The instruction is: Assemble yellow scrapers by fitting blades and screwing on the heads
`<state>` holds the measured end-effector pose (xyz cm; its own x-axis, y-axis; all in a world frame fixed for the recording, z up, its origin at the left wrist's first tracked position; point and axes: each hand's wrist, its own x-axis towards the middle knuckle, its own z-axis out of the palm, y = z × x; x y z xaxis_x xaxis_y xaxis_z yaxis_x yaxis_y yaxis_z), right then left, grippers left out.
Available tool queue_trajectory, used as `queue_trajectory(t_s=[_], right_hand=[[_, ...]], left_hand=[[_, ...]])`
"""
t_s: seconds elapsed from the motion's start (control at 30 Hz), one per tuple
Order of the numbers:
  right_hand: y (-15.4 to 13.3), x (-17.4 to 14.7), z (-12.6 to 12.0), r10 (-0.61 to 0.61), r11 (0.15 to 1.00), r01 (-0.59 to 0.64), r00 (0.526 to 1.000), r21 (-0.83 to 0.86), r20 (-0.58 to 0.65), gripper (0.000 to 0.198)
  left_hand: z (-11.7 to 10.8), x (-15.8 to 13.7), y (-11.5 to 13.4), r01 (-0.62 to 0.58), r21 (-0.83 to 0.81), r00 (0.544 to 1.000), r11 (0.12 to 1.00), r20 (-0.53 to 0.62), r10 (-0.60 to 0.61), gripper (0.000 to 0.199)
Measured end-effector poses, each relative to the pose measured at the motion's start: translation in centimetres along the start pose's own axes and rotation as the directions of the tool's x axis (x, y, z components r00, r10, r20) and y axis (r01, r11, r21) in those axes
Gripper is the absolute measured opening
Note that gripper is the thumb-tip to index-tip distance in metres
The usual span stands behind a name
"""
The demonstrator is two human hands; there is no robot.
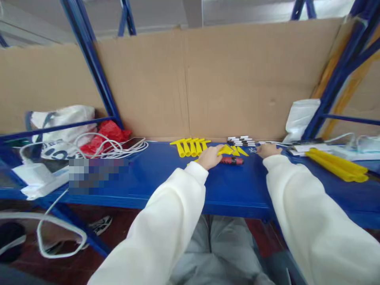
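Note:
My left hand (210, 156) is closed round a yellow plastic part (225, 150), whose end shows past the fingers. Just in front of that hand lies a red and black tool handle (232, 160), perhaps an electric screwdriver. My right hand (267, 150) has its fingers bent down beside a small pile of silvery bits (252, 150), possibly screws; whatever is between the fingertips is hidden. Flat pointed yellow pieces (242, 151) lie between the hands. Left of them stands a row of yellow tubes with flanges (192, 147). Several white and black rods (241, 141) are stacked behind.
Long yellow tubes (337, 165) lie at the right of the blue table (178, 186). A white pouch (301, 118) leans near the blue post. Coiled white cables (118, 152), a red bag (108, 134) and a power strip (50, 182) are at left. Cardboard (237, 79) walls the back.

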<state>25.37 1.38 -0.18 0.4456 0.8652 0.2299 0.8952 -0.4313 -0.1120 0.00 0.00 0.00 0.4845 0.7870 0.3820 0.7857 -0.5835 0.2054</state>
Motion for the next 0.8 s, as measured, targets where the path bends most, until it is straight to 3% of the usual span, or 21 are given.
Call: queue_trajectory(t_s=[0.33,0.8], right_hand=[[0.33,-0.11,-0.53,-0.060,0.996,0.060,0.998,0.062,0.006,0.021],[0.07,-0.22,-0.03,-0.093,0.996,0.093,0.996,0.017,-0.013,0.027]], left_hand=[[-0.23,-0.03,0.02,0.005,-0.044,1.000,0.999,-0.002,-0.005,0.053],[-0.23,-0.02,0.05,-0.001,-0.081,1.000,0.997,-0.012,0.000,0.054]])
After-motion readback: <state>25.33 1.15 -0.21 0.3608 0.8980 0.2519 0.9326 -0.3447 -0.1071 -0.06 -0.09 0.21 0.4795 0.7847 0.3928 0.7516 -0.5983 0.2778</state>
